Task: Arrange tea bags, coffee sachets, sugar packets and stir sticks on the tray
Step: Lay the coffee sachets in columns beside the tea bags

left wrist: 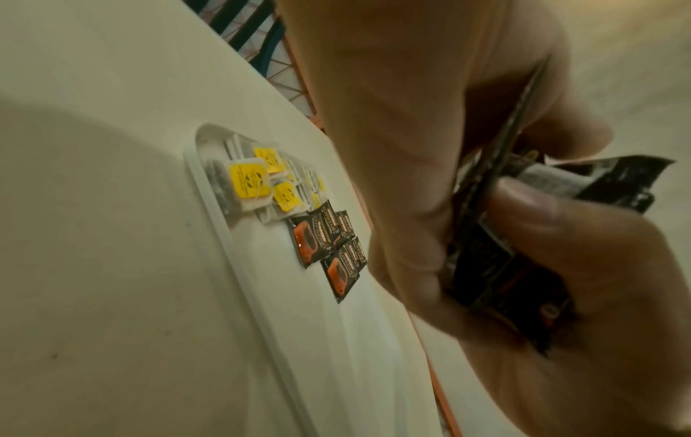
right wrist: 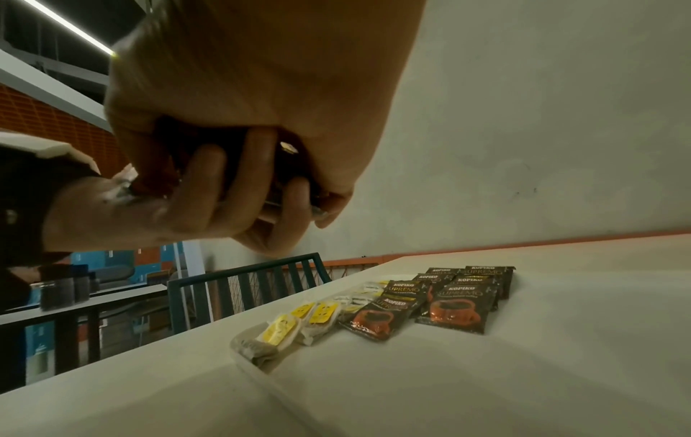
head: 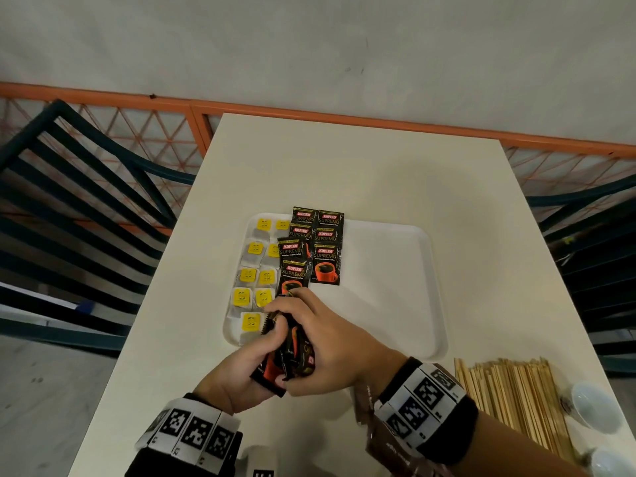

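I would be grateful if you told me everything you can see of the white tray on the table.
The tray is white, rectangular, with rounded corners and a low raised rim; it looks like plastic. It lies flat on the pale table. Its left side holds two columns of yellow-tagged tea bags, with overlapping black coffee sachets beside them, the farthest reaching over the far rim. The right half is bare. The hands hold more sachets above its near edge.
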A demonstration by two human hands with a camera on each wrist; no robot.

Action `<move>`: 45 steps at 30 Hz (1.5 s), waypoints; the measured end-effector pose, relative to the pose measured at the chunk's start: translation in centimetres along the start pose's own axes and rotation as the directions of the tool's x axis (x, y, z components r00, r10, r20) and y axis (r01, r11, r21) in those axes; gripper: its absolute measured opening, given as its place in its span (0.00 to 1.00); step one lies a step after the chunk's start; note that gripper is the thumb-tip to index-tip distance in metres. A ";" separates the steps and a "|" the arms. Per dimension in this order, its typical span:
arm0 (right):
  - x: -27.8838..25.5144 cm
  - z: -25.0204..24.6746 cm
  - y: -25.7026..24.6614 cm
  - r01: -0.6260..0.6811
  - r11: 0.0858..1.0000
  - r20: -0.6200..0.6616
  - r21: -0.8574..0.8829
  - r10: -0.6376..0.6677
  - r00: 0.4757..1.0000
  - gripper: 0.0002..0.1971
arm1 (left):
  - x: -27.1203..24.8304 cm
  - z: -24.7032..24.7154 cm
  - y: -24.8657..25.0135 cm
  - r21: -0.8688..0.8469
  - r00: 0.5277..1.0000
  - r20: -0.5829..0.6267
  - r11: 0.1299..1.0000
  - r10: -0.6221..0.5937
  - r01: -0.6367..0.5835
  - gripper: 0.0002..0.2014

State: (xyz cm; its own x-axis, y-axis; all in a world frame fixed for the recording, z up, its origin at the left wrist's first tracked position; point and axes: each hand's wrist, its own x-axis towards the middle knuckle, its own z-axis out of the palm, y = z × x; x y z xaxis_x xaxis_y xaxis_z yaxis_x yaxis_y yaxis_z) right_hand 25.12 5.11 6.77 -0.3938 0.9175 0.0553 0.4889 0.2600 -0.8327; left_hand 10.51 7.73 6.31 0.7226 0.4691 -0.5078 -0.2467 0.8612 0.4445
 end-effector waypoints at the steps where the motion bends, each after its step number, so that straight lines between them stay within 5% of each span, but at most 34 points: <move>1: 0.0 0.0 -0.1 0.009 1.000 0.000 -0.015 -0.009 1.000 0.43 | -0.1 0.0 -0.1 0.026 1.000 -0.022 1.000 0.007 -0.006 0.49; 7: 0.5 0.8 -1.1 0.037 0.963 -0.024 -0.267 -0.045 0.999 0.42 | 0.4 0.1 -0.5 -0.052 0.986 -0.096 0.989 0.135 -0.141 0.51; 15: 1.0 0.7 -1.0 -0.057 0.976 -0.086 -0.209 0.039 0.995 0.38 | 0.6 -0.7 -0.6 -0.025 0.987 -0.094 0.991 0.128 -0.131 0.47; 20: 1.1 0.7 0.0 -0.002 0.950 0.019 -0.313 0.009 1.000 0.49 | 0.5 -1.5 0.0 0.190 0.997 -0.081 0.981 -0.017 0.032 0.29; 23: 0.6 0.0 -0.2 -0.153 0.987 0.078 -0.043 0.156 0.985 0.56 | 0.1 -1.7 0.2 0.219 0.996 -0.084 0.975 -0.027 0.045 0.09; 25: 0.4 0.3 0.3 -0.195 0.966 -0.042 0.169 0.204 0.978 0.47 | 0.0 -1.9 0.2 0.209 0.996 -0.091 0.978 0.025 -0.006 0.11; 27: 0.0 0.8 1.1 -0.290 0.899 -0.123 0.328 0.346 0.930 0.38 | 0.2 -2.4 0.2 0.199 0.990 -0.130 0.980 0.055 -0.028 0.24; 29: -0.3 1.1 1.8 -0.400 0.845 -0.099 0.355 0.460 0.882 0.27 | 0.6 -3.3 0.4 0.185 0.978 -0.190 0.981 0.086 -0.050 0.33; 32: -0.3 1.6 1.9 -0.487 0.800 -0.019 0.351 0.526 0.850 0.11 | 0.5 -3.7 0.6 0.191 0.974 -0.182 0.977 0.132 -0.096 0.33; 39: 0.0 2.5 2.9 -0.454 0.726 -0.079 0.517 0.569 0.819 0.04 | 0.6 -5.3 0.8 0.206 0.956 -0.239 0.971 0.168 -0.119 0.32; 41: 0.1 2.3 3.1 -0.432 0.737 -0.111 0.520 0.559 0.821 0.04 | 0.8 -5.8 0.7 0.259 0.924 -0.309 0.955 0.226 -0.146 0.26; 45: 0.3 1.2 3.7 -0.439 0.786 -0.151 0.435 0.544 0.825 0.09 | 0.3 -5.7 0.8 0.308 0.936 -0.278 0.943 0.215 -0.125 0.26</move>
State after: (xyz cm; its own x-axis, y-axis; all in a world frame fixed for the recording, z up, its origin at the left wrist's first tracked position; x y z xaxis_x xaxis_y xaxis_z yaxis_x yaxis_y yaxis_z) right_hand 25.88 5.98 3.02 0.0590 0.9441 -0.3242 0.2189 -0.3291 -0.9186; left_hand 6.84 9.68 2.32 0.4439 0.6786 -0.5852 -0.1238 0.6933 0.7100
